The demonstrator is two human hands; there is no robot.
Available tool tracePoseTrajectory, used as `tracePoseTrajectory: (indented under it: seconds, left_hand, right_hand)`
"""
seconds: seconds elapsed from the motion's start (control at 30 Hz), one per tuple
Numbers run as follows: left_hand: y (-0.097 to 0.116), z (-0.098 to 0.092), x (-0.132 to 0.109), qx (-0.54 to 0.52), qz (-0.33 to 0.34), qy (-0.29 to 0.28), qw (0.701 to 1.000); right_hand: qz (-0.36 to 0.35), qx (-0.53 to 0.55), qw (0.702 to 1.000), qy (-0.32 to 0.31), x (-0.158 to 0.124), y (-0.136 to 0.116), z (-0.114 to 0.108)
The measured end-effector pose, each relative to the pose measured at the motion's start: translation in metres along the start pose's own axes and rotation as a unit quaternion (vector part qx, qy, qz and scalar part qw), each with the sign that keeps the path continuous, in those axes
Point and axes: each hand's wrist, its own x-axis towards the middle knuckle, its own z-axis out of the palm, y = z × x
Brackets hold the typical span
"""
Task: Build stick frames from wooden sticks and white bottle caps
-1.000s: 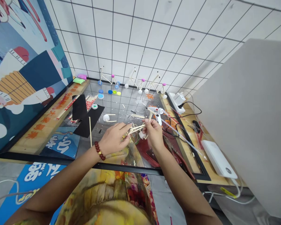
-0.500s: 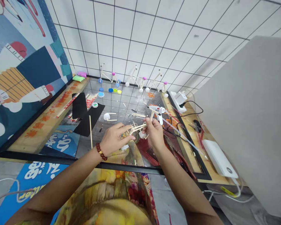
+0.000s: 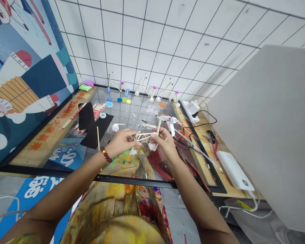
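Note:
Between my hands is a small bicycle-like frame of pale wooden sticks point(image 3: 145, 135), held above the glass tabletop. My left hand point(image 3: 121, 140) pinches its left end between thumb and fingers. Closed around the right end, my right hand point(image 3: 165, 142) has an upright stick with a short dark-tipped crosspiece rising above it. A white round cap point(image 3: 115, 127) with a stick on it lies beyond my left hand. Just past my right hand is a white glue gun point(image 3: 171, 124). My fingers partly hide the joints of the frame.
Several finished stick bicycles point(image 3: 143, 85) stand along the tiled wall. Coloured caps point(image 3: 124, 100) lie before them. Black sheets point(image 3: 98, 131) and packaged sticks point(image 3: 98, 111) are at the left. A power strip point(image 3: 190, 111), cables and a white box point(image 3: 234, 170) line the right.
The stick frame has been turned, so its right-hand upright stands straighter. My left hand has drawn slightly left, and both hands still grip the frame. The view has tilted a little.

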Motion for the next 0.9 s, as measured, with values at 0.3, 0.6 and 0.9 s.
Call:
tracePoseTrajectory:
  seconds: [0.3, 0.6, 0.9]
  left_hand:
    - [0.001, -0.018, -0.004, 0.105, 0.064, 0.001, 0.992]
    - [0.009, -0.013, 0.004, 0.118, 0.056, 0.033, 0.991]
    - [0.011, -0.018, 0.003, 0.116, 0.09, 0.024, 0.989]
  right_hand:
    - [-0.065, -0.055, 0.996, -0.004, 0.005, 0.012, -0.003]
    - [-0.071, -0.044, 0.996, -0.01, 0.0, 0.012, 0.002]
    - [-0.064, -0.03, 0.998, 0.001, 0.004, 0.011, -0.002]
